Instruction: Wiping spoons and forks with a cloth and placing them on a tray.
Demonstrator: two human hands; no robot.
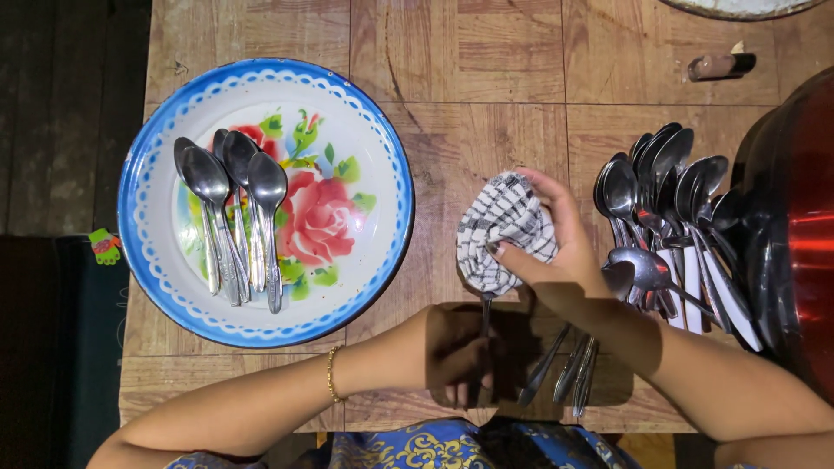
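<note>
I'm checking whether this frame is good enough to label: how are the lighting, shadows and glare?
Head view: light is bright on the floral enamel plate and falls off to dark at the left edge; the left hand lies in deep shadow, so its grip on the handle is hard to read; the right hand with the checked cloth is sharp; glare streaks the red pot and the spoon pile.

You have no packages, labels, signs or screens in front of you on this wooden table (486, 78).
</note>
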